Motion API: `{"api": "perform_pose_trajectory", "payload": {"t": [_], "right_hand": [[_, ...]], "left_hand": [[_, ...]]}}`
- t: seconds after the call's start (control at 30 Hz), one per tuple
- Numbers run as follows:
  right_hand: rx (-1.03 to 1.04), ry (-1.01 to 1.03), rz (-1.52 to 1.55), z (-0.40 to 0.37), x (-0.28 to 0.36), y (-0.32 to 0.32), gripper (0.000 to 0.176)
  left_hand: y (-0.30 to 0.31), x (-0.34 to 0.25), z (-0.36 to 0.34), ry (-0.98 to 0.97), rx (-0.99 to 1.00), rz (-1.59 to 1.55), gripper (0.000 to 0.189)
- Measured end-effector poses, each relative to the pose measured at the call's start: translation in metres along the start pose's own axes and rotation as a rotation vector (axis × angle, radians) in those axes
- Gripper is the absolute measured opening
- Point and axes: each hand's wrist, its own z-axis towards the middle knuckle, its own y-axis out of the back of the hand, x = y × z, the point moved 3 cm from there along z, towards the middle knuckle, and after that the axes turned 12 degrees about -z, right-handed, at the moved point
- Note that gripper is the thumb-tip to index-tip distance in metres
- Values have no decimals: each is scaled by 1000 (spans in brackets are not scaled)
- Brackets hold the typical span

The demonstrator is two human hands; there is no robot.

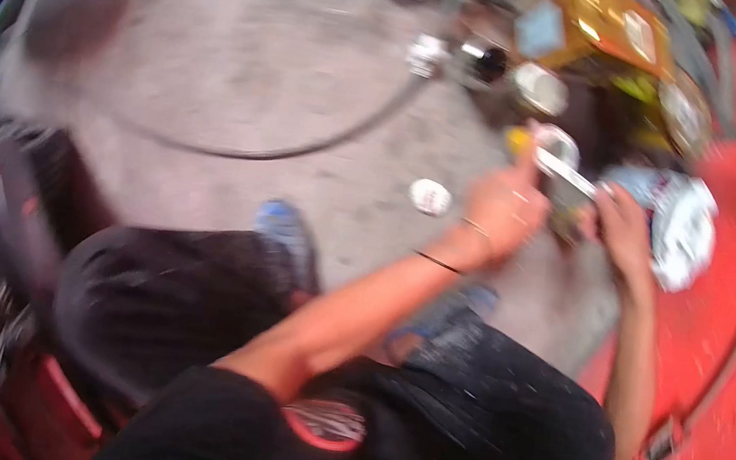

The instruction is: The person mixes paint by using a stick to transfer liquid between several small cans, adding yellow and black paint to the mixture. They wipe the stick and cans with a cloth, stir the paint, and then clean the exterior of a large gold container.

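My right hand [621, 225] is closed on one end of a flat white strip [568, 174], perhaps a spatula or stirring stick. The strip slants up and left toward an open, pale-rimmed can [559, 147]. Beside the strip's far end is my left hand [509, 211], one finger pointing up and the others curled; blur hides what they hold, if anything. A small yellow thing [516, 140] shows just left of that finger. Past the hands stand a pale-topped can [539, 89] and a dark-mouthed container [482, 60].
A round white lid [430, 197] lies on the grey floor. An orange-gold box-shaped tin [612, 29] stands at the back among other containers. A white plastic bag [684, 230] sits by the red floor area [727, 312]. A dark hose [274, 156] curves across the left floor.
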Motion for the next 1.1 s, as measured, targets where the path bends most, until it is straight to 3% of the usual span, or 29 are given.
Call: {"api": "perform_pose_trajectory", "payload": {"t": [0.07, 0.17, 0.4, 0.63, 0.93, 1.1], "right_hand": [[-37, -152, 213, -18, 5, -3, 28], [-73, -207, 216, -19, 7, -3, 27], [-126, -229, 269, -11, 13, -6, 29], [-172, -166, 316, -18, 11, -10, 28], [-173, -142, 379, -37, 7, -8, 30], [-190, -132, 385, -30, 0, -12, 31]], "left_hand": [[-3, 10, 4, -135, -73, 13, 95], [-2, 11, 8, -119, -71, -10, 94], [-31, -19, -9, -123, 174, 226, 99], [-33, -16, -4, -21, 218, 223, 104], [-25, 11, 11, -7, 99, 234, 103], [-43, -6, 1, 4, 208, 159, 102]]}}
